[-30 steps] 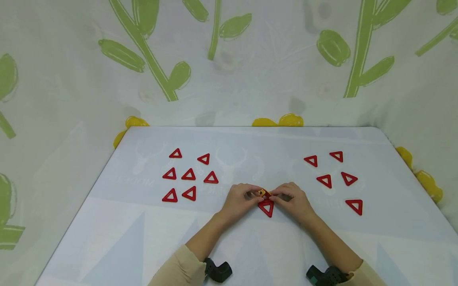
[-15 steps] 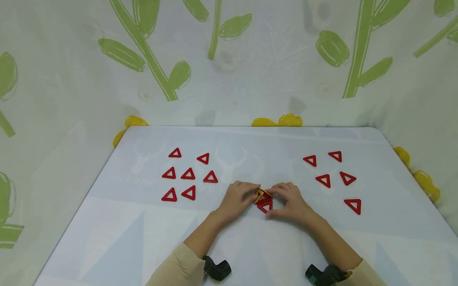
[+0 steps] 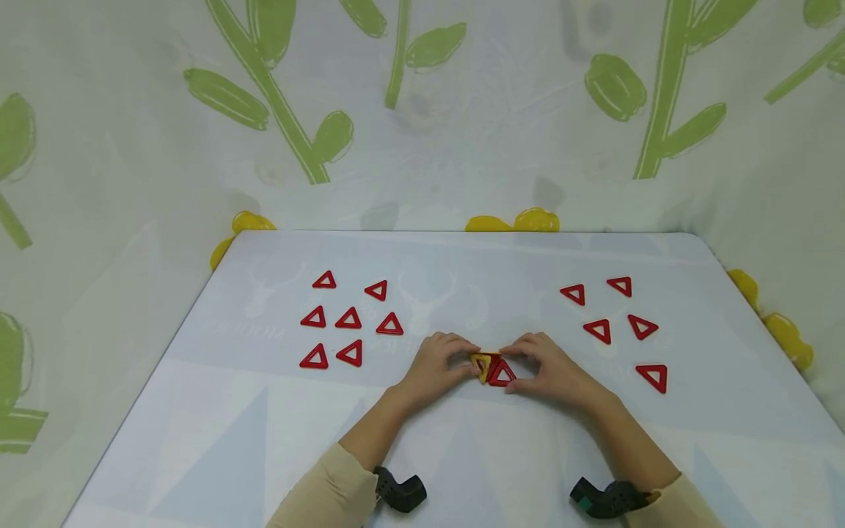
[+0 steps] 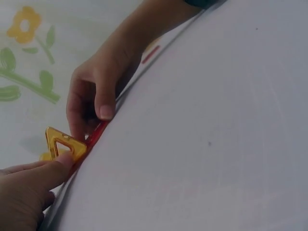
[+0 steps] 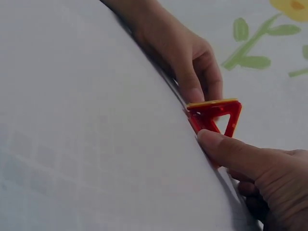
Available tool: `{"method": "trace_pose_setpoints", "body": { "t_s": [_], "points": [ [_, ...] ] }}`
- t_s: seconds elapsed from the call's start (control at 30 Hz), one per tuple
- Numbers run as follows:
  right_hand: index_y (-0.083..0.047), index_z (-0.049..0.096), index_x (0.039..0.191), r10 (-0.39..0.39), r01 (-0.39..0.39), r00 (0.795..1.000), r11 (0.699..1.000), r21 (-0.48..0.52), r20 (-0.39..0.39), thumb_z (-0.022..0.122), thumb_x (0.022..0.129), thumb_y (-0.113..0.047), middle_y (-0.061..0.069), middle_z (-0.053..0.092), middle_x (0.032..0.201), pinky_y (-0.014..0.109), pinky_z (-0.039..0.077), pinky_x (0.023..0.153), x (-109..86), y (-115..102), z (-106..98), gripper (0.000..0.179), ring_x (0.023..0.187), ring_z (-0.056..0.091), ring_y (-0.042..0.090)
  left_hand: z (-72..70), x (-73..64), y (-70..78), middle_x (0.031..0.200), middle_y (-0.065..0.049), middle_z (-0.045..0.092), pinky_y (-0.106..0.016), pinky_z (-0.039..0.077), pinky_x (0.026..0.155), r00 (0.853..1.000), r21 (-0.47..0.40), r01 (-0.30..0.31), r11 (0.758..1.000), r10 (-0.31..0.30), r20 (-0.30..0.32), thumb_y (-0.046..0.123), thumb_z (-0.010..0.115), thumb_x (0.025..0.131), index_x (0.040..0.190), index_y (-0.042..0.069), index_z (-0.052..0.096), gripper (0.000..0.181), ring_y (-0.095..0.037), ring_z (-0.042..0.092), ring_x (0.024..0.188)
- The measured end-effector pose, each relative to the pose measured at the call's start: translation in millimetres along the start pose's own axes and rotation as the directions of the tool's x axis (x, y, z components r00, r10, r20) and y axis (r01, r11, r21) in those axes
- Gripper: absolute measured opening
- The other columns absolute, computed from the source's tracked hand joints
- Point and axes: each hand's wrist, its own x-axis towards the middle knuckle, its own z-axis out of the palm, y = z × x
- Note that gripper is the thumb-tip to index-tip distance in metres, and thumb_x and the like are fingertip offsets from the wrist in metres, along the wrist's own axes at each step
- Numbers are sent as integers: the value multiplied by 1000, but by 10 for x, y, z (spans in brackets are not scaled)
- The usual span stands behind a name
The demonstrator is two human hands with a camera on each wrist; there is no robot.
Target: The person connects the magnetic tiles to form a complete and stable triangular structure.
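Note:
Several magnetic triangle tiles are joined in a small cluster between the two hands. In the head view, the left hand [image 3: 432, 370] pinches a yellow triangle tile [image 3: 476, 359] tilted up on the cluster's left side. Its thumb lies on that tile's face in the left wrist view. A red triangle tile [image 3: 493, 380] leans against the yellow one on the right. Around this side the right hand [image 3: 557, 374] has its thumb at the front and fingers behind. The right wrist view shows the right thumb [image 5: 216, 142] pressed on red tiles, one standing raised [image 5: 234, 118].
Several loose red triangle tiles lie flat on the left of the table, one of them here [image 3: 347, 320]. More red tiles, including this one [image 3: 653, 378], are spread on the right. The pale table [image 3: 462, 257] ends at a leaf-patterned cloth [image 3: 495, 147].
The cluster has been turned between the hands, its red front tile swinging right and the yellow face now showing on the left. The right thumb has moved down to the red tile's lower corner.

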Motion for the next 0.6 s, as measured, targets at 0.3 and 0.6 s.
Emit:
{"method": "trace_pose_setpoints", "body": {
  "t_s": [0.3, 0.6],
  "points": [
    [-19, 68, 101, -19, 20, 998, 1000, 4, -54, 80, 75, -19, -8, 62, 100, 31, 48, 83, -6, 76, -17, 28, 99, 51, 12, -17, -16, 37, 98, 1, 65, -33, 40, 85, 999, 41, -39, 998, 40, -21, 25, 78, 77, 108, 15, 71, 33, -15, 53, 97],
    [-16, 67, 92, -20, 14, 993, 999, -51, -118, 84, 69, -22, -8, 61, 88, 29, 41, 74, 27, 82, 38, 29, 88, 46, 10, -4, -25, 49, 95, 1, 63, -32, 40, 82, 998, 83, -47, 995, 50, -35, 25, 78, 77, 106, 15, 71, 31, -15, 53, 95]
  ]
}}
